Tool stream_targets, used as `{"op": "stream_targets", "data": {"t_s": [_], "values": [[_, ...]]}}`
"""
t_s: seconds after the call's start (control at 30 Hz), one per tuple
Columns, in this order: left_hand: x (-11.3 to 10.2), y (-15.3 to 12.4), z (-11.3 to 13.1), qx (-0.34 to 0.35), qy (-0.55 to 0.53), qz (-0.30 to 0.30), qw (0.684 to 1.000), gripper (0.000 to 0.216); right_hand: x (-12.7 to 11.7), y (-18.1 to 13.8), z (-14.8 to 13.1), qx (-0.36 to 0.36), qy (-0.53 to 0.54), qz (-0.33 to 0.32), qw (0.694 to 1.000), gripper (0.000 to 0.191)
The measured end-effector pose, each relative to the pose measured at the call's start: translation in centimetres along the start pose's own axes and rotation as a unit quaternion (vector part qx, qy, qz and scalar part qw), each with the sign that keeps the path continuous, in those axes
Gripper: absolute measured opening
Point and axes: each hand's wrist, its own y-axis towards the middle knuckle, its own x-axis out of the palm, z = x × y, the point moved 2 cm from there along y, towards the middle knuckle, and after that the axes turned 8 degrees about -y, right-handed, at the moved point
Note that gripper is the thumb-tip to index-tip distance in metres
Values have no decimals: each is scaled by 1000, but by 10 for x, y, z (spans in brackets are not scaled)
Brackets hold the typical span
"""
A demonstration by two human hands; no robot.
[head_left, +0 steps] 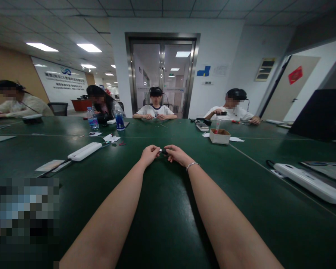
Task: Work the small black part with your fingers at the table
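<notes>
My left hand [150,155] and my right hand [177,154] meet above the green table [162,209], at the middle of the view. Between their fingertips is a small black piece with a shiny silver end [163,151], too small to name. The left fingers pinch the silver end, while the right thumb and fingers are closed on the dark part. A silver bracelet [192,166] circles my right wrist. Fingers cover much of the small piece.
A white power bank-like slab [85,151] with a cable lies left; another white slab [308,181] lies right. Beyond my hands stand an open cardboard box [220,137] and two bottles [93,120]. Several people in headgear sit around the table. A dark screen [320,116] rises at right.
</notes>
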Motion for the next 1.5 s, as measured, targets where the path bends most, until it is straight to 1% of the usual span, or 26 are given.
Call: {"op": "stream_targets", "data": {"t_s": [0.07, 0.1, 0.2, 0.3, 0.4, 0.5, 0.6, 0.67, 0.83, 0.93, 1.0, 1.07, 1.2, 1.3, 1.4, 1.43, 1.5], "values": [[0, -1, 2, -2, 1, 1, 1000, 17, 0, 0, 0, -5, 14, -1, 1000, 27], [1, -1, 2, -2, 2, 2, 1000, 16, 0, 0, 0, -1, 18, 0, 1000, 27], [1, -3, 4, 0, 4, 1, 1000, 16, 0, 0, 0, 20, 1, 7, 1000, 18], [2, -3, 4, -3, 1, 3, 1000, 16, 1, -1, -2, 11, -9, -3, 1000, 15], [1, -3, 4, -6, -2, 4, 1000, 15, 1, -3, -4, 9, 12, -12, 1000, 20], [1, -4, 6, -5, 2, 2, 1000, 15, 1, -4, -4, 22, 11, -13, 1000, 17], [1, -5, 7, -9, 4, 2, 1000, 15, 1, -4, -5, 14, 11, -20, 1000, 16], [0, -4, 6, -11, 5, 3, 1000, 15, 1, -4, -5, 12, 25, -20, 999, 20], [0, -1, 2, -2, 6, 1, 1000, 16, 1, -3, -5, 21, 5, -20, 1000, 16], [0, -1, 1, 0, 6, 5, 1000, 17, -1, -2, -3, 9, 17, -19, 1000, 22], [0, -1, 1, -1, 7, 6, 1000, 17, -2, -1, -2, 15, 20, -14, 1000, 19], [-1, -1, 2, 2, 13, 2, 1000, 18, -1, -1, 0, 20, 10, -16, 1000, 15], [-3, -1, 1, 30, 22, -4, 999, 23, 2, 0, -1, -1, -39, -10, 999, 13], [-3, 0, 0, 74, 50, -2, 996, 27, 6, 2, -3, -14, -122, 15, 992, 11], [-1, -2, 2, 113, 93, 5, 989, 28, 11, 1, -6, -28, -197, 38, 979, 15], [0, -3, 3, 118, 103, 5, 988, 29, 13, 0, -8, -38, -200, 42, 978, 17], [2, -6, 4, 119, 111, 7, 987, 30, 17, -2, -12, -65, -169, 37, 983, 22]]}}
